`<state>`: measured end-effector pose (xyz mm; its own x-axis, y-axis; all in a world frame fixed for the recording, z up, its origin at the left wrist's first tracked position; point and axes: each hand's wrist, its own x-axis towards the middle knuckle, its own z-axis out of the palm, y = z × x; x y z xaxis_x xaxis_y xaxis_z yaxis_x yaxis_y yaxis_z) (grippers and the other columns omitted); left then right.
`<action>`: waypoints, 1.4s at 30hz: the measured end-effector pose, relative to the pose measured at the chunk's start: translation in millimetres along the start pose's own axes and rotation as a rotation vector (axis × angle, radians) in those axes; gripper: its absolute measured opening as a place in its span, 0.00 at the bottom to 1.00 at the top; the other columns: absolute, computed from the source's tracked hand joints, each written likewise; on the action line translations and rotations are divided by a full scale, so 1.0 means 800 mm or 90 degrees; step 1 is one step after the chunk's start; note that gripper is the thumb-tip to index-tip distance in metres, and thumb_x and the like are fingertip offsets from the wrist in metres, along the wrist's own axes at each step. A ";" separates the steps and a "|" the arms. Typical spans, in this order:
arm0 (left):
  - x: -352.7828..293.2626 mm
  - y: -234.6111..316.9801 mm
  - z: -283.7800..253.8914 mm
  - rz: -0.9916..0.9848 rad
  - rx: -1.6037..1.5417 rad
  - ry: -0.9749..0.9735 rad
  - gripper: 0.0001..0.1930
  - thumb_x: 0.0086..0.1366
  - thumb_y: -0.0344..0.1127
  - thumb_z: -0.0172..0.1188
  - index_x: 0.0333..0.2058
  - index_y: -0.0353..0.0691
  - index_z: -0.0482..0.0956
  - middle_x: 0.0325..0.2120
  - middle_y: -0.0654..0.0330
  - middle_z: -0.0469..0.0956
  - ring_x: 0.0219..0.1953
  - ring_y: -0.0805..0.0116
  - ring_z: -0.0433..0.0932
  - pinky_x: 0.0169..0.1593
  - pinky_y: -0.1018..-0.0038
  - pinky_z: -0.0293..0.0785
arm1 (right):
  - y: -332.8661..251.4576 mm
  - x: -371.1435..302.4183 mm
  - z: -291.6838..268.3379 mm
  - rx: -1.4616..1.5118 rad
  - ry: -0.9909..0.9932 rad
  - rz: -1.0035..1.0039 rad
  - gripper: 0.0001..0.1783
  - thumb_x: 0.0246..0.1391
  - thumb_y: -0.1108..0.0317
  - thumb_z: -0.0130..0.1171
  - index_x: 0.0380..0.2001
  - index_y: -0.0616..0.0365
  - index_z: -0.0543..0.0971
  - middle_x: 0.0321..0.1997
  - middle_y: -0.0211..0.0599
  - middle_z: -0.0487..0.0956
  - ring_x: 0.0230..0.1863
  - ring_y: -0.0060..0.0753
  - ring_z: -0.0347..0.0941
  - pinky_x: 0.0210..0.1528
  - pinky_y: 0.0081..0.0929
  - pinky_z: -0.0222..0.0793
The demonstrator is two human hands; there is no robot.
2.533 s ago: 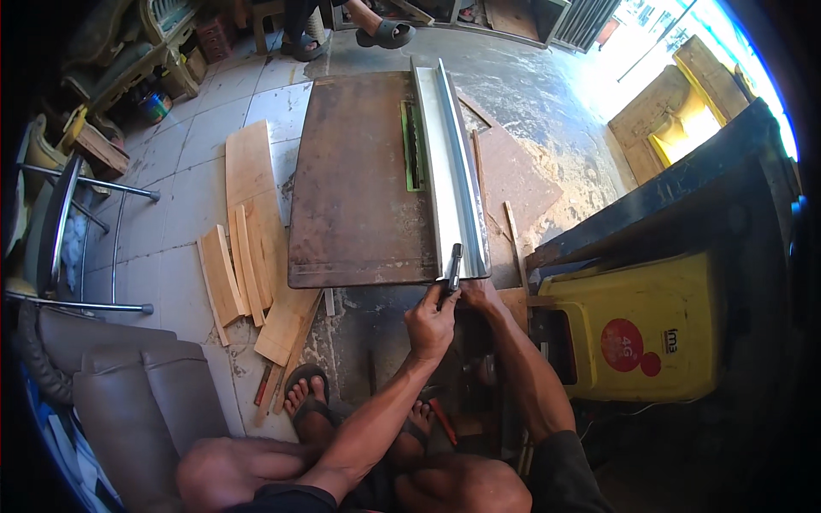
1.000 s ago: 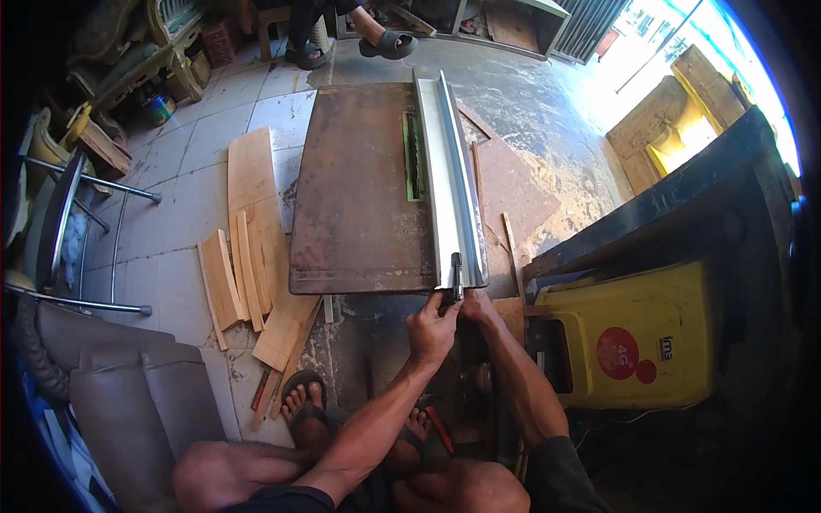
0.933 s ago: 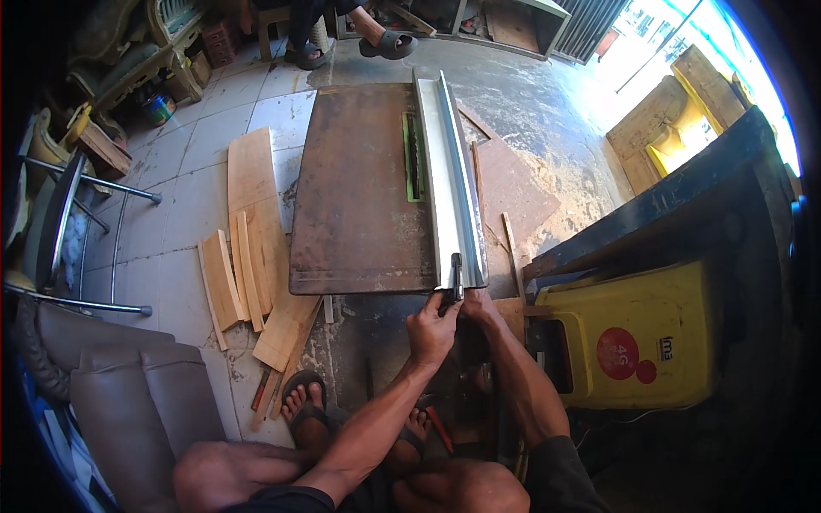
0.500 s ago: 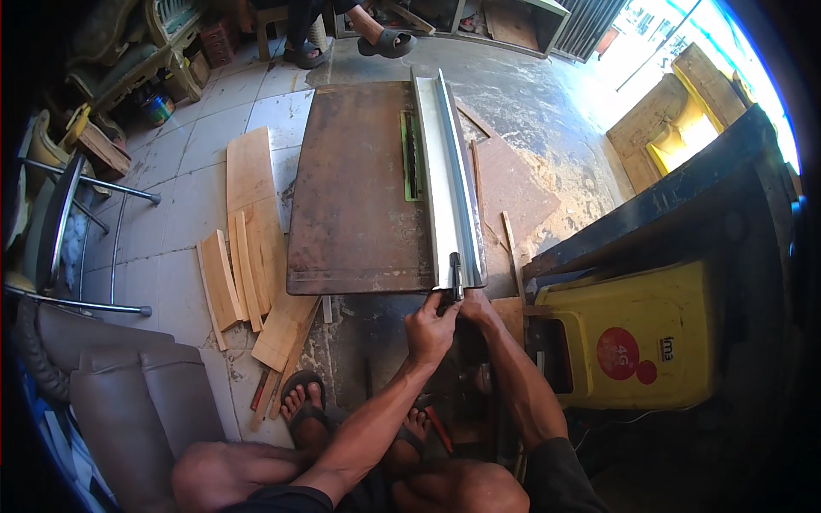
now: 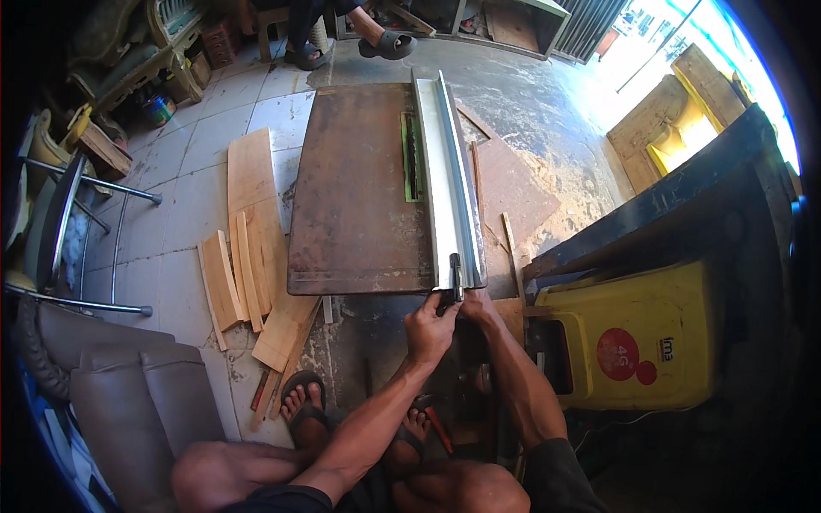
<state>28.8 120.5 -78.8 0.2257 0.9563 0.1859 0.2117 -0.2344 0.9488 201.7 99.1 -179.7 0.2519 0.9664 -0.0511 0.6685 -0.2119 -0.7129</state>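
Note:
A long pale metal channel (image 5: 441, 188) lies lengthwise along the right part of a brown, worn table saw top (image 5: 355, 188), beside a narrow green-edged slot (image 5: 408, 158). Over the channel's near end sits a small dark metal clamp (image 5: 457, 272). My left hand (image 5: 430, 332) is closed at the clamp's lower part, thumb and fingers pinching it just off the table's front edge. Close beside it, my right hand (image 5: 477, 306) reaches in at the near right corner, partly below the edge. Its fingers are hidden behind the clamp and the channel's end.
Several cut wooden boards (image 5: 255, 184) lie on the tiles left of the table. At right stand a yellow panel (image 5: 633, 342) and a long dark beam-like edge (image 5: 650, 192). A brown padded seat (image 5: 128, 410) is at lower left. Another person's sandalled foot (image 5: 386, 43) shows beyond the table.

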 end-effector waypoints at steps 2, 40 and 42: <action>0.001 -0.005 0.000 0.009 -0.006 0.010 0.11 0.61 0.40 0.75 0.36 0.40 0.87 0.15 0.51 0.76 0.13 0.61 0.75 0.22 0.66 0.70 | -0.015 -0.007 0.007 0.081 0.067 -0.026 0.17 0.62 0.66 0.61 0.53 0.57 0.81 0.53 0.52 0.82 0.55 0.55 0.79 0.56 0.46 0.74; 0.000 -0.011 0.003 -0.004 0.002 -0.025 0.12 0.61 0.39 0.75 0.39 0.40 0.88 0.18 0.49 0.79 0.19 0.54 0.82 0.24 0.64 0.73 | -0.021 -0.002 -0.013 -0.052 -0.069 -0.080 0.15 0.57 0.70 0.60 0.47 0.59 0.82 0.46 0.52 0.84 0.52 0.55 0.81 0.52 0.47 0.77; 0.000 -0.016 0.006 0.000 -0.032 -0.008 0.12 0.61 0.40 0.75 0.39 0.41 0.88 0.18 0.49 0.79 0.19 0.54 0.83 0.24 0.64 0.74 | -0.025 0.005 -0.023 -0.065 -0.120 -0.088 0.15 0.57 0.70 0.60 0.47 0.59 0.82 0.46 0.52 0.84 0.52 0.55 0.81 0.52 0.47 0.77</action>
<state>30.7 122.3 -92.3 0.2379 0.9539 0.1829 0.1641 -0.2251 0.9604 201.9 104.2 -152.6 0.0251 0.9952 -0.0945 0.7569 -0.0807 -0.6485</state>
